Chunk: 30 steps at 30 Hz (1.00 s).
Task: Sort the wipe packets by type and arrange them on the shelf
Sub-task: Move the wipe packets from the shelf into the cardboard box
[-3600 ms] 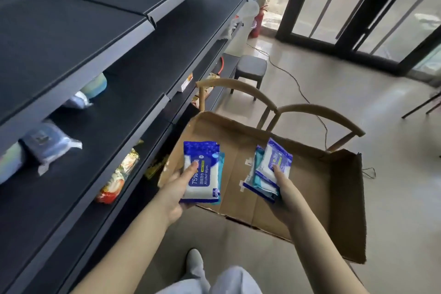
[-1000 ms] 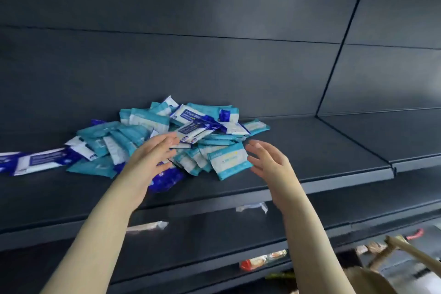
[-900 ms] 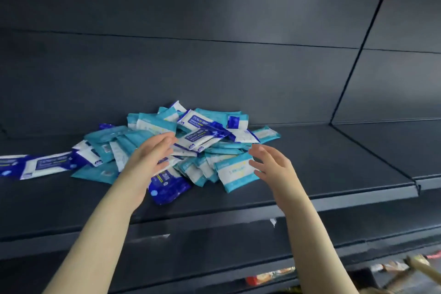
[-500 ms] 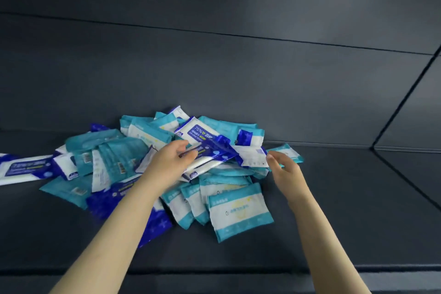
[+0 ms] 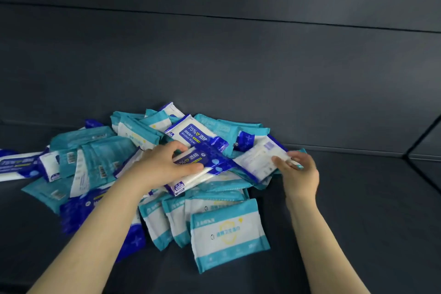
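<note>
The dark shelf [image 5: 358,222] holds a mixed heap of wipe packets [image 5: 198,136].

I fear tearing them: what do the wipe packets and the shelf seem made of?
The wipe packets: likely thin plastic film, slightly glossy; wrinkled, sagging, with flat sealed ends. The shelf: probably painted metal, matte dark grey, with straight panel seams; not certain.

a dark grey matte metal back panel [image 5: 238,74] fills most of the view, crossed by a thin horizontal seam [image 5: 214,15] high up. below it lies the dark grey flat shelf board [image 5: 362,222], meeting the panel along a straight edge. at far right a narrow dark joint [image 5: 424,176] splits this board from the neighbouring shelf bay [image 5: 433,168]. soft light brightens the panel's upper right corner.
</note>
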Tool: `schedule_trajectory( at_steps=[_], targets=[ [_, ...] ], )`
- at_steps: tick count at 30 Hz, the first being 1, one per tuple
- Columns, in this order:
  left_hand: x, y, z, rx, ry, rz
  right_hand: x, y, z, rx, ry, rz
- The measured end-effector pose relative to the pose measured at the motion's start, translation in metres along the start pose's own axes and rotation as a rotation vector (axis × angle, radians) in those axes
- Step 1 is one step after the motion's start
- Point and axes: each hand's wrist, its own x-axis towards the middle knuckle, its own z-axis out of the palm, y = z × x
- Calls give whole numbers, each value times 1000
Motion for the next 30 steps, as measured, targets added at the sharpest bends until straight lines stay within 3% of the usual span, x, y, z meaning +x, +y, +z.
schedule_trajectory(
  at_steps=[5,16,19,22,25,27,30],
  targets=[
    [0,6,3,-58,-17,-40,18,2,-21,6,111,203],
    [-12,5,-8,-298,-127,-103,29,11,-25,-400,80,32],
    [-18,6,-2,-401,-78,-94,28,8,-25,-328,30,-2],
    [-24,6,2,-545,-9,-60,26,4,-26,-71,8,-73],
    [-29,1,4,-680,46,-14,24,5,-23,243,-71,79],
    [-31,-6,5,-743,81,11,24,8,-21,284,-128,184],
    [-33,-15,7,-790,122,24,21,11,-19,206,-160,187]
  ],
)
